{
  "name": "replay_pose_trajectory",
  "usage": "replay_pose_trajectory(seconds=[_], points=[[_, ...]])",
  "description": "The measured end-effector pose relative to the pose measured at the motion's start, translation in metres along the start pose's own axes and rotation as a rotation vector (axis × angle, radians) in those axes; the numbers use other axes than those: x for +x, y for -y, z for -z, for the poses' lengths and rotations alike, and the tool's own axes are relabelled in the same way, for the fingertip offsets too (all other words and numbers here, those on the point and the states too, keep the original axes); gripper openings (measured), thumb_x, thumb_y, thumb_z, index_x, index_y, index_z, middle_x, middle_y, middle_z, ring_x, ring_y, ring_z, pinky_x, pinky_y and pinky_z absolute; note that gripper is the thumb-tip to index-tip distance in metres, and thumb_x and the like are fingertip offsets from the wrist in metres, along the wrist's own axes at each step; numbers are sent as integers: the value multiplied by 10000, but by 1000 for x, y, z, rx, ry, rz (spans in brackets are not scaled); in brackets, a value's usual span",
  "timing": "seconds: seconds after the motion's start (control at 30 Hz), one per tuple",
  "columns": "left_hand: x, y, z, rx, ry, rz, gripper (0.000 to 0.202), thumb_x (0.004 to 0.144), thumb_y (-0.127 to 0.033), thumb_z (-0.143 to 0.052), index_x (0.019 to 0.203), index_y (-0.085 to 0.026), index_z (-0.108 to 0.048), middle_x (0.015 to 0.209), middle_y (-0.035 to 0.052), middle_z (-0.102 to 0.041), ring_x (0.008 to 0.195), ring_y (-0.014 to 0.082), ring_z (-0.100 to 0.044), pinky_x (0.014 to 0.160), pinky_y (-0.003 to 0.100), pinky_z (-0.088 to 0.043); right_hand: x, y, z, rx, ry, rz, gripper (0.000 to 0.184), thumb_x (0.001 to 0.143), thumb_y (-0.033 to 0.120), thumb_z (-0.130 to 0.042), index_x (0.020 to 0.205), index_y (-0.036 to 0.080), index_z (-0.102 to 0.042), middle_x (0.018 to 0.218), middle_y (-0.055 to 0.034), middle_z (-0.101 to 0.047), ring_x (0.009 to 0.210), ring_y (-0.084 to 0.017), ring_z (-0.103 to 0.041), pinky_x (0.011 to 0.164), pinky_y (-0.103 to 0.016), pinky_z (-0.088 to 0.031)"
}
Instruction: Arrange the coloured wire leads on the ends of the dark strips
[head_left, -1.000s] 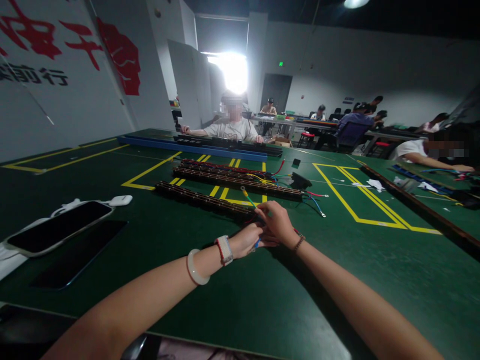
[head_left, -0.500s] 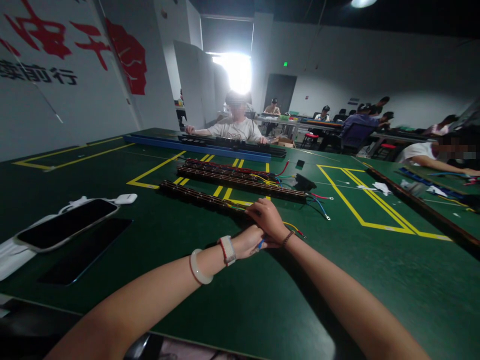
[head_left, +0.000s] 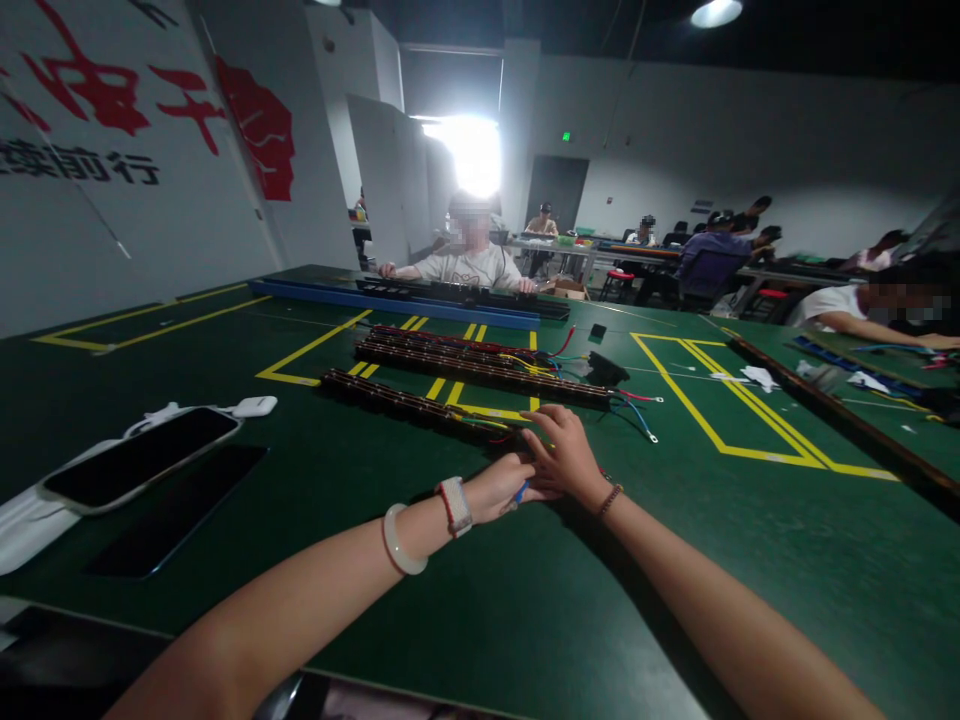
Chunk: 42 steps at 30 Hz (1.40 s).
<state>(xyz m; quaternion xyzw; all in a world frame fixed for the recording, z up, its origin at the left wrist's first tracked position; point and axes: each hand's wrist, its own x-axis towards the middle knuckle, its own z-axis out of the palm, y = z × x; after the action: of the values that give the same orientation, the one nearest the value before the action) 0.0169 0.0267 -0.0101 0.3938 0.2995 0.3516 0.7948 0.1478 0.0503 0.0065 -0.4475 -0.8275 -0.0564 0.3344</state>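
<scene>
My left hand (head_left: 501,486) is closed near the right end of the nearest long dark bar (head_left: 397,396). A small blue piece (head_left: 521,492) shows at its fingers; the rest of what it grips is hidden. Touching or just above it is my right hand (head_left: 566,455), thumb and fingers apart, with nothing seen between them. Yellow and red wires (head_left: 487,422) run along that bar's end, partly behind my hands. Beyond it lie more dark bars (head_left: 480,365) side by side, with red and blue leads (head_left: 637,412) ending in ring terminals.
On the green table (head_left: 360,620), a white-cased phone (head_left: 142,455) and a dark flat slab (head_left: 180,510) lie at left. A blue rail (head_left: 390,298) stretches across the far side before a seated person (head_left: 472,260). Another long bar (head_left: 825,410) lies at right.
My right hand has moved slightly right and its fingers have spread away from the bar's end. My left hand stays nearly in place. The view has tilted a little.
</scene>
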Motion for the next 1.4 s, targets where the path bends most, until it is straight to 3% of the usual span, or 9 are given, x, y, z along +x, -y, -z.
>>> replay_pose_trajectory(seconds=[0.17, 0.33, 0.43, 0.6, 0.73, 0.93, 1.13, 1.3, 1.4], points=[[2, -2, 7, 177, -16, 68, 185, 871, -282, -506, 875, -100, -538, 744, 90, -638, 659, 142, -635, 684, 294, -492, -31, -30, 15, -102, 59, -16, 285, 909, 317, -480, 1125, 192, -618, 1052, -90, -577, 949, -202, -510, 819, -314, -374], [0, -21, 12, 707, -63, 133, 282, 911, -364, -381, 896, -131, -538, 598, -41, -497, 410, 58, -431, 417, 181, -324, -42, -44, 17, -164, 185, -35, 211, 894, 280, -525, 1054, 251, -659, 919, -54, -621, 853, -182, -525, 759, -292, -343], [-3, -33, 13, 1105, -68, 101, 321, 922, -332, -309, 827, -143, -551, 564, -37, -473, 405, 75, -412, 434, 204, -332, -38, -43, 16, -157, 231, -52, 214, 916, 255, -485, 1030, 253, -667, 869, -45, -629, 826, -174, -530, 739, -284, -332], [-11, -44, 14, 1839, -20, -156, 312, 922, -310, -334, 843, -144, -586, 743, 81, -631, 681, 185, -612, 609, 268, -418, -34, -42, 15, -167, 254, -76, 224, 919, 247, -477, 1025, 248, -675, 860, -50, -622, 811, -172, -523, 720, -279, -325], [-15, -48, 14, 2101, 50, -216, 299, 922, -290, -345, 926, -141, -604, 796, 115, -666, 743, 223, -650, 629, 287, -436, -35, -43, 15, -176, 254, -77, 222, 918, 260, -484, 1021, 259, -680, 853, -50, -616, 805, -172, -513, 713, -279, -322], [-17, -55, 17, 2235, 116, -299, 309, 916, -278, -362, 882, -154, -642, 750, 108, -678, 710, 232, -656, 638, 310, -443, -35, -43, 14, -168, 253, -74, 222, 921, 273, -480, 1011, 261, -682, 857, -48, -621, 811, -174, -512, 713, -279, -318], [-16, -59, 19, 2137, 70, -296, 341, 898, -377, -385, 817, -176, -649, 779, 94, -683, 727, 214, -643, 644, 287, -428, -35, -44, 12, -174, 258, -58, 228, 925, 300, -474, 1025, 270, -677, 865, -43, -628, 812, -167, -523, 722, -279, -327], [-19, -73, 18, 1791, -27, 2, 494, 910, -458, -251, 777, -157, -619, 589, 43, -635, 469, 138, -563, 519, 239, -391, -34, -45, 11, -162, 270, -53, 228, 921, 314, -479, 1024, 262, -675, 871, -39, -632, 810, -168, -531, 726, -278, -342], [-21, -85, 19, 1743, -155, 57, 477, 891, -457, -277, 734, -157, -613, 531, 27, -606, 425, 129, -532, 502, 240, -376, -34, -45, 11, -152, 265, -53, 224, 921, 308, -478, 1018, 260, -674, 872, -37, -633, 804, -170, -532, 725, -278, -348]])
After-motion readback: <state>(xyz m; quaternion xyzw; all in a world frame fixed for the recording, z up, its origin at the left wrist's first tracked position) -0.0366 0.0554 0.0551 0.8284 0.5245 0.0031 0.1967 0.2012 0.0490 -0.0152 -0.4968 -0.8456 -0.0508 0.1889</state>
